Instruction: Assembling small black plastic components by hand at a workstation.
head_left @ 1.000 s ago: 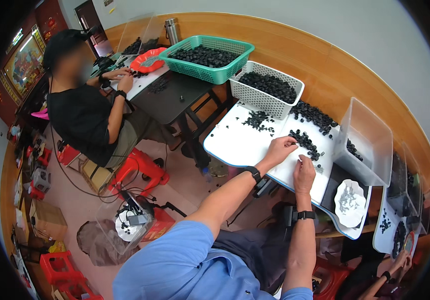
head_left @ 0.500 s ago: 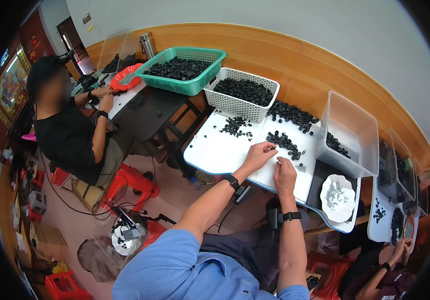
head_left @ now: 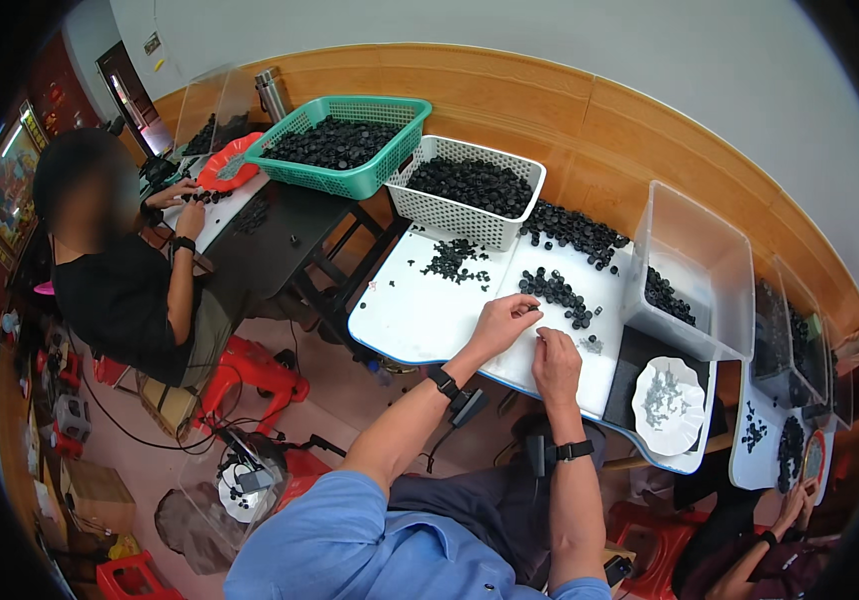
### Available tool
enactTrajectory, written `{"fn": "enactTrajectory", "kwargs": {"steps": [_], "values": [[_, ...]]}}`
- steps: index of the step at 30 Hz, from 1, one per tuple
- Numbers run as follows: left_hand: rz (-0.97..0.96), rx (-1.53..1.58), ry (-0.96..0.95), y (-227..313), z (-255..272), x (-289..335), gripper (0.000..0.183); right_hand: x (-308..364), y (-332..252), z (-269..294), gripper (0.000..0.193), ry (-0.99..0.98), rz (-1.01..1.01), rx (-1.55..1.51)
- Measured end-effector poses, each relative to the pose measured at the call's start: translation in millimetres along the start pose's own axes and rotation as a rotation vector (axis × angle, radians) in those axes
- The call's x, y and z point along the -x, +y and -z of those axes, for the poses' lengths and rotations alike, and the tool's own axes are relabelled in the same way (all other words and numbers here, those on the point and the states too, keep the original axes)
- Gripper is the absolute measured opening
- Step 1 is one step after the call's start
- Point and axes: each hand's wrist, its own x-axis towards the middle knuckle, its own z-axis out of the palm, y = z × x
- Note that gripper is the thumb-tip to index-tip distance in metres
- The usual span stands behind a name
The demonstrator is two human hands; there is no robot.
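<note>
My left hand [head_left: 502, 324] is over the white tabletop with its fingertips pinched on a small black round part [head_left: 534, 308]. Just to its right, my right hand [head_left: 557, 370] has its fingers drawn together; what they hold, if anything, is too small to make out. The two hands are close but apart. Beyond them lies a loose cluster of black round parts [head_left: 556, 289]. Small clear pieces [head_left: 591, 345] lie right of my right hand's fingertips. Farther left, a scatter of small black pieces [head_left: 453, 262] rests on the white tabletop [head_left: 412, 318].
A white basket [head_left: 450, 212] and a green basket [head_left: 335, 180], both full of black parts, stand at the back. A clear bin [head_left: 695, 330] stands right, behind a white scalloped plate [head_left: 657, 437] of clear pieces. One co-worker [head_left: 120, 290] sits left, another [head_left: 765, 560] lower right.
The view has turned slightly, so most things sit a little farther left. My hands keep nearly the same pose; the left still pinches the black part. The left co-worker's hands have shifted.
</note>
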Motion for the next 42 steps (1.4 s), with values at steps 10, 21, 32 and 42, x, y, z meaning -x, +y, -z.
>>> {"fn": "enactTrajectory", "kwargs": {"steps": [10,21,32,42], "values": [[0.029,-0.031,-0.014,-1,0,-2,0.026,-2,-4,4,0.013,-0.050,0.051,0.025],[-0.118,-0.130,0.055,30,47,-57,0.026,-1,1,6,0.014,-0.019,0.070,0.028],[-0.309,-0.457,0.411,43,117,-114,0.058,0,-4,2,0.014,-0.017,0.057,0.010],[-0.077,-0.442,0.153,-3,66,8,0.021,-6,-4,4,0.015,0.032,0.094,0.042]]}}
